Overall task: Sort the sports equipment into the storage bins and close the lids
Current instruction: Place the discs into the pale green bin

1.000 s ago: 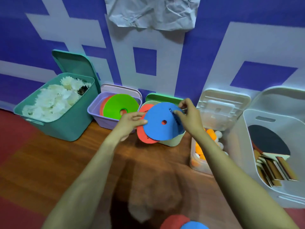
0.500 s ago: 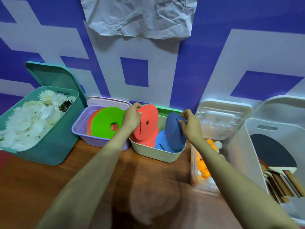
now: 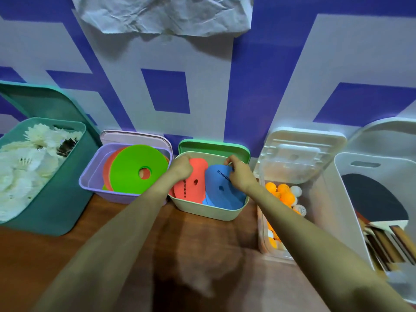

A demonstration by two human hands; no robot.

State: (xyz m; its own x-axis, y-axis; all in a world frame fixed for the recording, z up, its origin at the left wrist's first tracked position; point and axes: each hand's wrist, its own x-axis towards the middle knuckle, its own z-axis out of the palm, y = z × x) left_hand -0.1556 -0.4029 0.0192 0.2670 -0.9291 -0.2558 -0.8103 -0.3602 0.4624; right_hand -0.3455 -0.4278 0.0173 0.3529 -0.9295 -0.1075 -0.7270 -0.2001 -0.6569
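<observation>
**Both hands in the cream bin (image 3: pixel 209 213), a disc in each**

On my head view, my left hand (image 3: pixel 181 168) has its fingers curled over the top edge of the red disc (image 3: pixel 191 191) and grips it. My right hand (image 3: pixel 239 175) pinches the top edge of the blue disc (image 3: pixel 221 192). Both discs stand tilted inside the cream bin, the red one on the left and the blue one on the right, side by side and overlapping a little at the middle. Another bit of blue shows low in the bin under them. The bin's green lid (image 3: pixel 213 145) stands open behind it, leaning against the wall.

Just left of it sits the purple bin (image 3: pixel 108 195), lid open, with a large green disc (image 3: pixel 132 170) leaning inside in front of an orange-red disc (image 3: pixel 107 170). Further left, the teal bin (image 3: pixel 56 210) is piled with white shuttlecocks (image 3: pixel 24 167), and its teal lid (image 3: pixel 45 102) is propped up behind.

To the right of the cream bin, the clear bin (image 3: pixel 264 242) holds orange and white ping-pong balls (image 3: pixel 281 194), its lid (image 3: pixel 299 154) raised at the back. At the far right the white bin (image 3: pixel 351 199) holds table-tennis paddles (image 3: pixel 373 199), handles toward me. All the bins rest on a wooden surface (image 3: pixel 135 221) against the blue and white wall, where a crumpled sheet of paper (image 3: pixel 166 14) hangs at the top.
</observation>
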